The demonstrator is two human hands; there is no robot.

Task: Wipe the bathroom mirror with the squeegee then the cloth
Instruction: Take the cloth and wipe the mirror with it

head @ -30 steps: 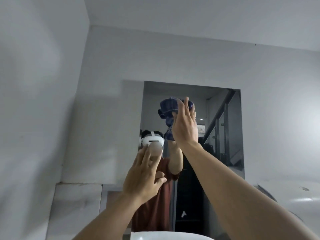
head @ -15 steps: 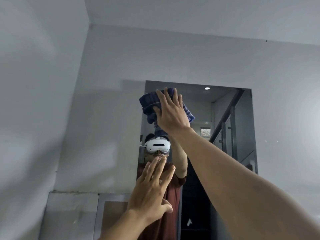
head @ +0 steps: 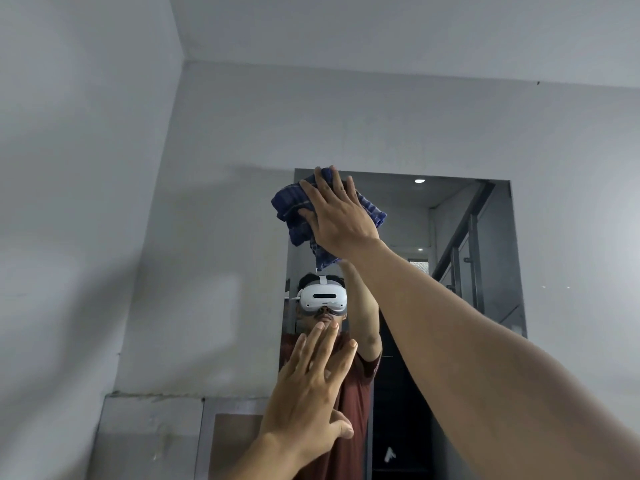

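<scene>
Cloth stage judged to be in hand; no squeegee is seen. The blue checked cloth [head: 294, 211] is pressed flat against the mirror [head: 450, 271] at its upper left corner, just above centre of the frame, under the right hand [head: 341, 220], whose fingers [head: 325, 183] are spread wide over the bunched fabric. The left hand [head: 308, 393] is raised at lower centre with its fingers wide and nothing held; contact with the glass cannot be told. For a clean pass, even palm pressure is advised, with overlapping strokes run from the top edge downward. The loose tail hanging below the palm should be gathered in, lest it streak the glass.
</scene>
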